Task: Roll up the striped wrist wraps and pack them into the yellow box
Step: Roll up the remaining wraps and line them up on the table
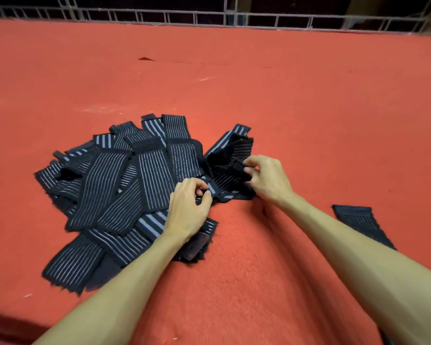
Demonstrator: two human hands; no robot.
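Your left hand (188, 207) sits just below the centre of the frame, fingers curled, thumb and forefinger pinching the near striped edge of one wrist wrap (230, 158). Your right hand (266, 178), a little right of centre, has its fingers bent too and pinches the black folded end of the same wrap between thumb and fingertips. That wrap lies crumpled and partly folded between your two hands. Its far end sticks up toward the middle of the frame, and its near edge touches the red cloth (259, 83).

The pile of striped wrist wraps (125, 185) fills the centre-left of the frame, black bands with pale stripes lying flat and crossed over one another in loose layers. Your left forearm passes over its lower right corner, and the held wrap touches the pile's right side.

A single wrap (358, 220) lies flat by itself at the right of the frame, well apart from the pile and partly hidden under your right forearm.

A metal grid railing (209, 17) runs along the top edge of the frame, behind the cloth.
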